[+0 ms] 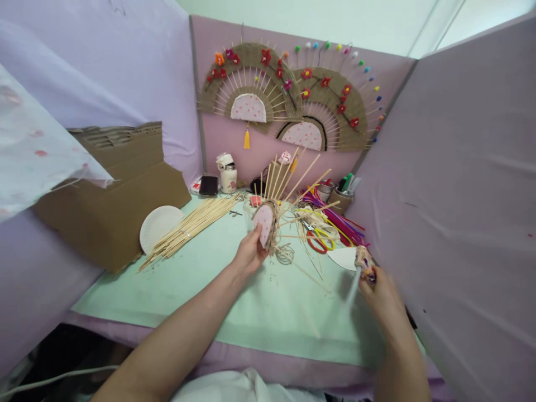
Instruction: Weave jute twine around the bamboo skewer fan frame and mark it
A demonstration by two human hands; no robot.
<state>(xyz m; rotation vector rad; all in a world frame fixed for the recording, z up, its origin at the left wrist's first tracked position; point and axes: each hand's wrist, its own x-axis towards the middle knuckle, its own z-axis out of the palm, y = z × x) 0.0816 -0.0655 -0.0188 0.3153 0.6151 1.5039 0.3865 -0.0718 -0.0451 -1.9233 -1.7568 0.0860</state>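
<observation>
In my left hand [250, 251], over the middle of the table, is a half-made fan [264, 223]. Its half-round cardboard base wears white cloth with pink dots, and thin wooden sticks spread out from the curved edge. The thumb presses on the cloth face; the other fingers are behind it. To the right, my right hand [383, 293] is closed round what looks like a glue gun [365, 265] with a multicoloured surface, a pale translucent stick jutting down from it. Motion blurs this hand and the stick. Loose twine [285, 254] lies just below the fan.
A bundle of thin sticks [192, 226] partly covers a white paper plate [161, 223] beside brown cardboard [113, 206]. Scissors [317, 243], pipe cleaners [335, 218] and a pen holder [341, 200] are at right. Two decorated fans [251, 61] hang on the back panel.
</observation>
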